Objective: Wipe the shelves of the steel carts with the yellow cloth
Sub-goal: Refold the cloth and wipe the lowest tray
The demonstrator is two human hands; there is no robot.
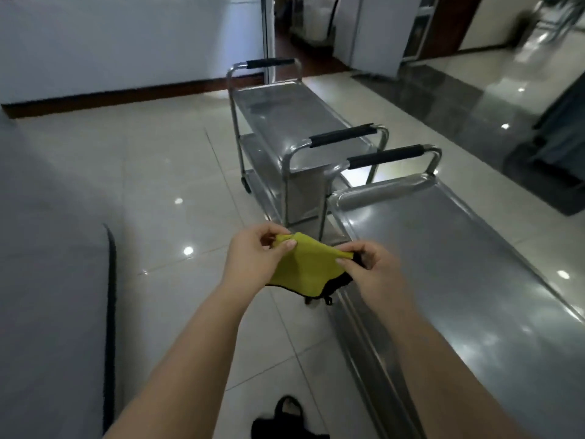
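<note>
I hold the yellow cloth (305,267) stretched in the air between both hands, above the tiled floor. My left hand (253,255) pinches its left corner and my right hand (375,267) pinches its right corner. The cloth has a dark edge along the bottom. Just to my right stands the near steel cart (468,280), whose bare top shelf runs away from me to a black-gripped handle (384,158). Ahead stands a second steel cart (285,122) with three shelves and a black-gripped handle at each end.
Glossy pale floor tiles (177,191) spread to the left and ahead. A grey padded surface with a dark edge (47,280) fills the left side. My sandalled foot (289,413) shows at the bottom. A white wall with a dark skirting (126,93) lies behind.
</note>
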